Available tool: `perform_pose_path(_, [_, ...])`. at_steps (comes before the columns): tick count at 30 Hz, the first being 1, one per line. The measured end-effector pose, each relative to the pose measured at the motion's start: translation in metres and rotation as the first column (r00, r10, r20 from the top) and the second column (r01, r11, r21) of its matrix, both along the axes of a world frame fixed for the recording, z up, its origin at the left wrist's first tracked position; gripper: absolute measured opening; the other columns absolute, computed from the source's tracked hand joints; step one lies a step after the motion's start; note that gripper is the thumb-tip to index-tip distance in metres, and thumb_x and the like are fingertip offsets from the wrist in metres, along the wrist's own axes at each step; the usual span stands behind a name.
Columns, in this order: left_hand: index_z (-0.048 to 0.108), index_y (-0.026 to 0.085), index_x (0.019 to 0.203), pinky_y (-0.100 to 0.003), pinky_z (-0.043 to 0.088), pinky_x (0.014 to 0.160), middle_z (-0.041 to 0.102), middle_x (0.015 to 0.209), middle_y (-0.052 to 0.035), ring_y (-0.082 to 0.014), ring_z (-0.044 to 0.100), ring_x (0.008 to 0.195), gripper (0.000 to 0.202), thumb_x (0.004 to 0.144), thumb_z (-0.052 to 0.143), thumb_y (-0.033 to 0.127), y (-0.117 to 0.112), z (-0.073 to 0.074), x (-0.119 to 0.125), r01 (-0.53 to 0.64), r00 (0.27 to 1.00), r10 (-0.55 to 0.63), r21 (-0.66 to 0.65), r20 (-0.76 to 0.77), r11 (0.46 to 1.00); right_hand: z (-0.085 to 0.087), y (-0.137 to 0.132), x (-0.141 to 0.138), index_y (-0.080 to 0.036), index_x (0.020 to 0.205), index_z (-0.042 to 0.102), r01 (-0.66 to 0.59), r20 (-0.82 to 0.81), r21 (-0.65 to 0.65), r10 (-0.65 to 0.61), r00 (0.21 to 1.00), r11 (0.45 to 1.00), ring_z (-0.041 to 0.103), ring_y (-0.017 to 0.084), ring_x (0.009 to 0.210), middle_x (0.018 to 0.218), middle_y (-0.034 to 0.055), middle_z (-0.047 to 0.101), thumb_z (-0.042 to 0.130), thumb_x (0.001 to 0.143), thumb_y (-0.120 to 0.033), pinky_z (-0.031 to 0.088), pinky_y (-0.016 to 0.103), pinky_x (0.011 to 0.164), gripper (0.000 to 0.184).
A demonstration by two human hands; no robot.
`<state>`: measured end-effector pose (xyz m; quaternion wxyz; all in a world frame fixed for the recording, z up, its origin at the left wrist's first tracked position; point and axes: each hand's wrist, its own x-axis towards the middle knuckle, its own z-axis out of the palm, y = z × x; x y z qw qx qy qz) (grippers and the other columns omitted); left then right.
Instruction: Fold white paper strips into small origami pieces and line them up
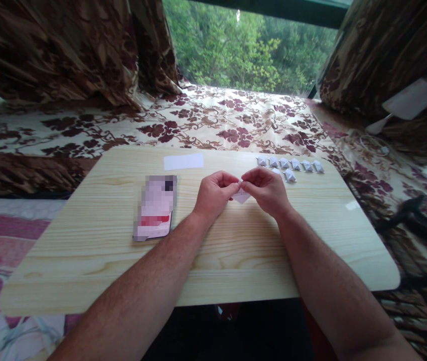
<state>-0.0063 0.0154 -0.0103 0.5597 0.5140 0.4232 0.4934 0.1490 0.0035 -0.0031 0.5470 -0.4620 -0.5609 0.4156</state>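
A small folded piece of white paper is pinched between both hands over the middle of the table. My left hand grips its upper left side with thumb and fingers together. On its upper right side, my right hand holds it the same way. The paper's lower end comes to a point; its top is partly covered by fingertips. Beyond my right hand stand several small folded white paper pieces in a row, with a shorter row in front, partly hidden by that hand.
A phone, its screen blurred, lies on the wooden table left of my hands. A flat white paper strip rests near the far edge. Behind are a flowered cloth and a window. A white lamp is at the right.
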Motion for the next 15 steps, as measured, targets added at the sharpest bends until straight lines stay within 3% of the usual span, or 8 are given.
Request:
perform_pose_path(7, [0.070,0.015,0.078,-0.024,0.046,0.053,0.068,0.067,-0.0020,-0.0134,0.059,0.059,0.021,0.067,0.078,0.031,0.0007,0.0002,0.0002,0.005,1.000,-0.005,-0.014,0.006,1.000,0.0007,-0.0012,-0.0014,-0.021,0.078,0.065,0.002,0.012,-0.007,-0.002,1.000,1.000,0.059,0.014,0.062,0.070,-0.0007,0.067,0.080,0.069,-0.034,0.049,0.030,0.059,0.021])
perform_pose_path(15, [0.070,0.015,0.074,-0.023,0.039,0.054,0.063,0.062,0.0001,-0.0112,0.051,0.057,0.018,0.072,0.073,0.033,0.0025,-0.0009,-0.0016,-0.023,0.997,0.028,0.065,-0.073,0.998,-0.0022,-0.0004,-0.0021,-0.021,0.079,0.066,-0.032,-0.009,-0.011,0.032,0.999,0.999,0.060,0.014,0.063,0.071,-0.0004,0.067,0.081,0.069,-0.034,0.049,0.029,0.060,0.023])
